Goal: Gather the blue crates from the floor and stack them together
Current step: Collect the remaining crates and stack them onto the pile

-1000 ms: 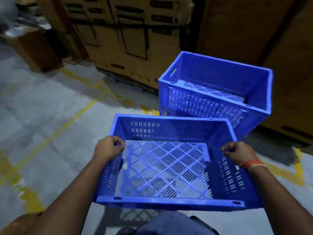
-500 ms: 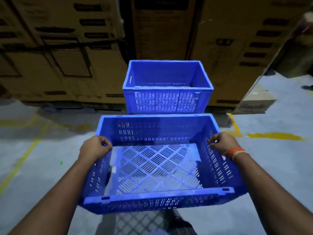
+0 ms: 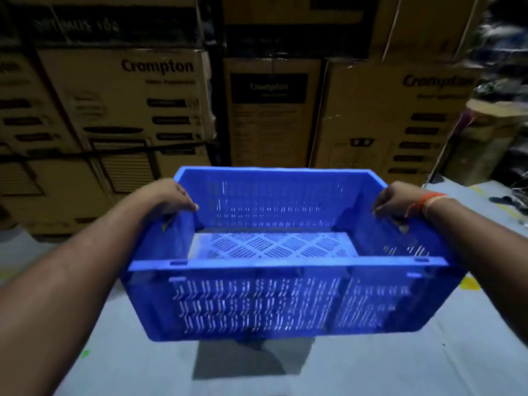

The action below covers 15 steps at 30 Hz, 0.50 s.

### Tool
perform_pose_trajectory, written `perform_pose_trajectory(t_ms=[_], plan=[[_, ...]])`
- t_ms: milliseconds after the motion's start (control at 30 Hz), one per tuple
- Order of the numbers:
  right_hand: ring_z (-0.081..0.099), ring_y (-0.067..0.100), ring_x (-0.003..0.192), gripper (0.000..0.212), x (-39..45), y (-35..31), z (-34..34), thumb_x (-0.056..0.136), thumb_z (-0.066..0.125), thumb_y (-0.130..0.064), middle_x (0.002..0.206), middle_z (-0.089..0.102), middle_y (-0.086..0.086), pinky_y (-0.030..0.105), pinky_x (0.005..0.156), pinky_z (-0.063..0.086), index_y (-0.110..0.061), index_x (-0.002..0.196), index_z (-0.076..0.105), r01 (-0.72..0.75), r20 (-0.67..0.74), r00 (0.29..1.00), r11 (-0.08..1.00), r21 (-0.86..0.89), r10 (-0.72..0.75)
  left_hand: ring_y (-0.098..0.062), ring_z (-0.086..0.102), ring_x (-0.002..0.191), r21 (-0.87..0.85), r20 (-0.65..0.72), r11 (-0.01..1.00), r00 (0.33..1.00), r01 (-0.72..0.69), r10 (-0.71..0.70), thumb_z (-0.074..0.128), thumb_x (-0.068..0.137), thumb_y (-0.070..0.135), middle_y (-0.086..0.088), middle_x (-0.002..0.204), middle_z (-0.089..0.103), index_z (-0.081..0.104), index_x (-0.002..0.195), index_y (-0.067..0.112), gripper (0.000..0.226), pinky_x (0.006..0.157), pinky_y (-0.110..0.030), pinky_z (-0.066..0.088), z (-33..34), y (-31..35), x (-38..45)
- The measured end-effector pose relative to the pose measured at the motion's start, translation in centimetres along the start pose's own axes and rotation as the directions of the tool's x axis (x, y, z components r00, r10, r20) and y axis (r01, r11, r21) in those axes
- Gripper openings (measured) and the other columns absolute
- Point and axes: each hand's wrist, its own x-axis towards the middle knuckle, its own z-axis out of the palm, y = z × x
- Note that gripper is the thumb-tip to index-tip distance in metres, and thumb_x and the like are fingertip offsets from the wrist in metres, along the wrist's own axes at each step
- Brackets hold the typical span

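Holding a blue crate point(image 3: 274, 281) up off the floor point(image 3: 371, 372), in front of stacked cardboard boxes point(image 3: 128, 104). Left hand point(image 3: 168, 197) gripping the left short rim, fingers point(image 3: 188, 205) curled over its edge; right hand point(image 3: 395, 201), with an orange wristband point(image 3: 428, 201), clamped likewise on the right rim. Crate casting a shadow on the floor beneath.

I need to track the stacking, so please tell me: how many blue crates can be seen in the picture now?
1. The blue crate is held off the floor, left hand and right hand gripping its side rims. It fills the centre and may hide another crate behind or below it.
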Motion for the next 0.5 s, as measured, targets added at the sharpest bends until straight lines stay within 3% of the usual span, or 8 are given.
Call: perform_pose_trajectory(t_ms=[233, 400, 500], plan=[[0.051, 0.001, 0.031, 0.005, 9.9, 0.0, -8.1, 0.079, 0.073, -0.011, 0.036, 0.058, -0.008, 0.029, 0.067, 0.046, -0.013, 0.082, 0.075, 0.006, -0.067, 0.998, 1.000, 0.007, -0.006, -0.025, 0.054, 0.044, -0.012, -0.080, 0.999, 0.996, -0.037, 0.036, 0.073, 0.083, 0.020, -0.017, 0.054, 0.064, 0.074, 0.082, -0.004, 0.023, 0.068, -0.034, 0.052, -3.8, 6.6, 10.3], [0.051, 0.001, 0.031, 0.009, 19.9, 2.2, -8.4, 0.076, 0.071, -0.010, 0.035, 0.057, -0.011, 0.029, 0.067, 0.050, -0.011, 0.084, 0.076, -0.021, -0.102, 0.995, 1.000, 0.005, 0.022, -0.021, 0.043, 0.033, -0.063, -0.176, 0.998, 0.984, 0.000, -0.011, 0.075, 0.080, 0.006, -0.007, 0.038, 0.054, 0.074, 0.076, 0.000, 0.007, 0.051, -0.025, 0.043, -1.7, 9.6, 19.8], [0.062, 0.012, 0.052, 0.012, 24.6, 2.8, -6.7, 0.075, 0.072, -0.013, 0.049, 0.063, -0.008, 0.027, 0.068, 0.051, -0.013, 0.085, 0.077, 0.003, -0.088, 0.996, 1.000, 0.001, -0.003, -0.020, 0.047, 0.035, -0.034, -0.189, 0.999, 0.981, 0.040, -0.045, 0.077, 0.079, 0.007, -0.003, 0.040, 0.057, 0.075, 0.070, 0.007, 0.009, 0.048, -0.023, 0.043, -0.4, 9.5, 23.6]])
